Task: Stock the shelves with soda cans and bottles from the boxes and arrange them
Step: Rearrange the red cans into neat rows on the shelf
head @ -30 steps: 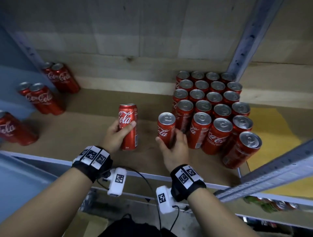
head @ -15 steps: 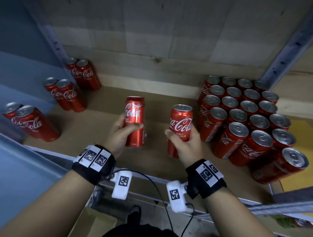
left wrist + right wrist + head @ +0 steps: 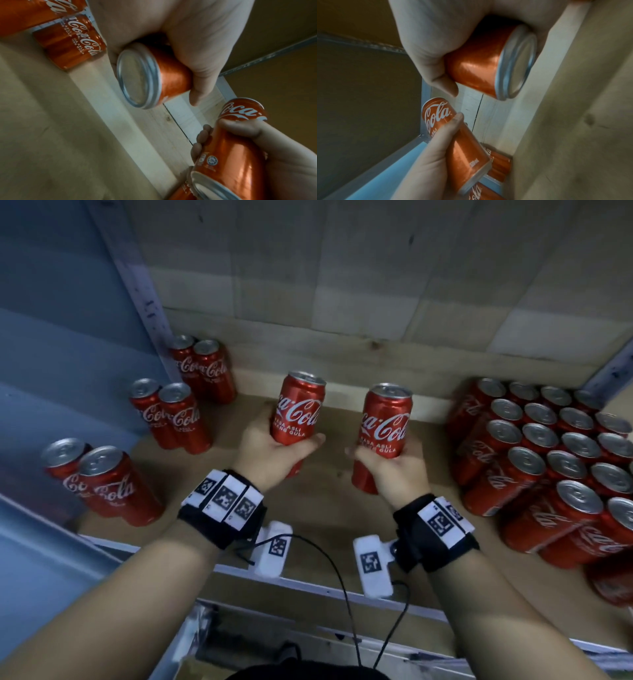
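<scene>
Each hand holds a red Coca-Cola can above the brown shelf board (image 3: 329,508). My left hand (image 3: 274,453) grips the left can (image 3: 298,409) around its lower half; its silver base (image 3: 135,77) shows in the left wrist view. My right hand (image 3: 387,467) grips the right can (image 3: 385,426) the same way, its base (image 3: 517,62) facing the right wrist camera. Both cans are lifted clear of the board and stand roughly upright, side by side with a gap between them. A block of several cans (image 3: 555,446) fills the shelf's right side.
Three pairs of cans stand along the left: a back pair (image 3: 205,368), a middle pair (image 3: 171,416), a front pair (image 3: 99,484). A grey upright post (image 3: 144,296) and blue wall bound the left. The shelf's metal front rail (image 3: 308,583) runs below my wrists.
My right hand lifted its can off the shelf beside the right block and carried it left. Both cans now hang higher and further back, side by side.
</scene>
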